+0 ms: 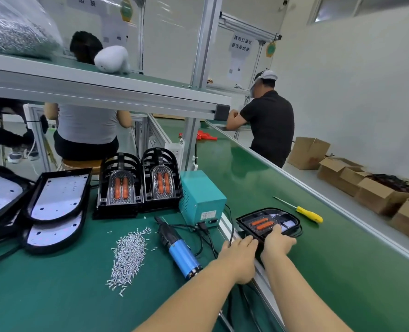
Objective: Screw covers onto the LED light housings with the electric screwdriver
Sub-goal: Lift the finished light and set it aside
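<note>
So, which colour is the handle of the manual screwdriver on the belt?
Yellow handle, clearest in the head view.

Head view, seemingly angled down-right, close

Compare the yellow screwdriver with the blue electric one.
The yellow screwdriver is slim, cordless and lies on the conveyor belt; the electric screwdriver is thick, has a blue and black body, is wired to the teal box and lies on the bench beside the screws. Both lie flat, untouched; both hands are at the light housing.
</note>
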`<state>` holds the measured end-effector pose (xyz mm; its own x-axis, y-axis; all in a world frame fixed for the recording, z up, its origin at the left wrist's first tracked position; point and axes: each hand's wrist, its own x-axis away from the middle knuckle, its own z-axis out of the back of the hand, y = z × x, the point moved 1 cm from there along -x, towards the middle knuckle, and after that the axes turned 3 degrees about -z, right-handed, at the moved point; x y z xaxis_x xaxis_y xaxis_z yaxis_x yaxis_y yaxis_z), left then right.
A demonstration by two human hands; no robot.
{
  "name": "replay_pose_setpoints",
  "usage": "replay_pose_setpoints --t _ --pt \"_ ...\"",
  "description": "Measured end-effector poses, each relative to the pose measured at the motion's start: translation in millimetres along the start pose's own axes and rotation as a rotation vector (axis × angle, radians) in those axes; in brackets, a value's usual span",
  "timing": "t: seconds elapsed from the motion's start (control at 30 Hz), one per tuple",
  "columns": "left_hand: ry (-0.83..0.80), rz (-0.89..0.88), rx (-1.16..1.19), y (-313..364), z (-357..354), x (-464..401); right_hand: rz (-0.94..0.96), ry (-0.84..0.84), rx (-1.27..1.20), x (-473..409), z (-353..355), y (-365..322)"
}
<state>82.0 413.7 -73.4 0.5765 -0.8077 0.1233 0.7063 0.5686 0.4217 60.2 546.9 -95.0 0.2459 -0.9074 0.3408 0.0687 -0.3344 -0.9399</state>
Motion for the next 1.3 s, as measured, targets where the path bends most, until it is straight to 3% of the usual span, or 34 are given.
replay_pose_setpoints --t 0.27,0.6,0.7,0.8,1.13,1.3 --pt "-0.125 -0.009 -0.110 -4 -14 2 0.006 0.118 0.439 -20 4 -17" --pt "0.052 -0.010 -0.116 -18 4 14 0.201 0.091 0.983 -20 2 -21" --pt "0.089 0.006 -0.091 -26 10 21 0.196 0.094 1.066 -16 1 -29" --pt "0.120 0.009 -0.077 -31 17 30 0.334 0.078 1.081 2 -8 -35" --pt "0.377 0.232 -0.089 -83 37 95 0.805 -0.386 1.126 137 -61 -10" --pt "0.734 0.323 -0.065 -119 48 155 0.992 -0.627 1.098 212 -68 12"
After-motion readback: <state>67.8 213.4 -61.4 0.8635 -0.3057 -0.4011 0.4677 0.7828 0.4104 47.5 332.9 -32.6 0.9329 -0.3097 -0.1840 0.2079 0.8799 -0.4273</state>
